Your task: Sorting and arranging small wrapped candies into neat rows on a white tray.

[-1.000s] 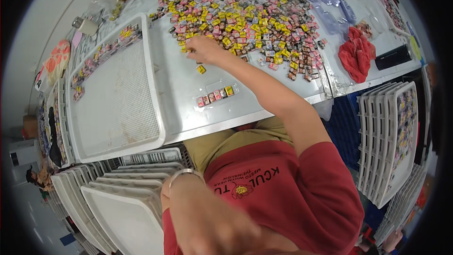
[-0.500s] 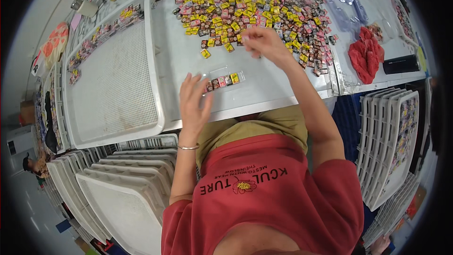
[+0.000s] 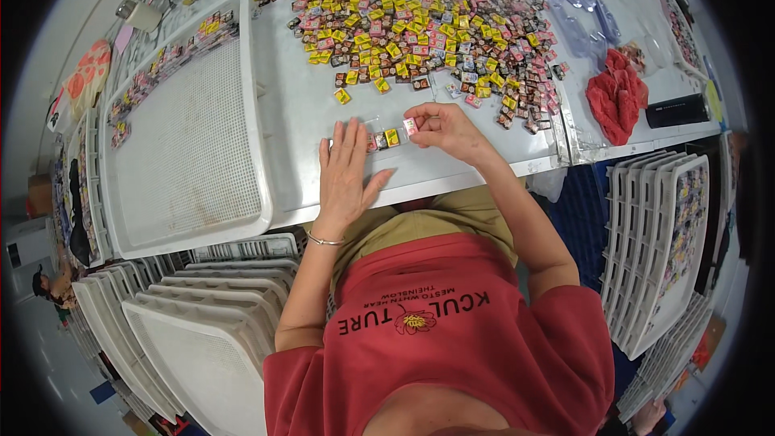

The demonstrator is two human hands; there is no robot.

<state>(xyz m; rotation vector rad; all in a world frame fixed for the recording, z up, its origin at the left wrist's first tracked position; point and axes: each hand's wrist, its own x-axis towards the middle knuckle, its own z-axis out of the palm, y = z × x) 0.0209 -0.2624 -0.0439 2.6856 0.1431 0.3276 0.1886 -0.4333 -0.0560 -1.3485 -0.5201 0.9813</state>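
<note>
A narrow transparent plastic tray lies near the table's front edge with a row of small square printed pieces in it; a yellow piece [image 3: 392,138] shows at the row's right end. My left hand [image 3: 345,168] is open, its fingers stretched out over the left part of the row and hiding it. Between the thumb and fingers of my right hand [image 3: 449,132] a pink-and-white square piece [image 3: 410,127] is pinched, just right of the yellow one. Beyond both hands spreads a large heap of similar pieces [image 3: 404,24] in yellow, pink and black.
On the left, a white mesh tray [image 3: 186,153] carries filled strips along its far-left side. Stacked white trays [image 3: 202,339] stand below the table at left, with more [image 3: 654,250] at right. A red cloth [image 3: 615,97] and a black box [image 3: 676,111] lie on the right.
My right hand has come back from the heap toward the row, now showing a pink-and-white piece. My left hand has flattened its fingers over the row.
</note>
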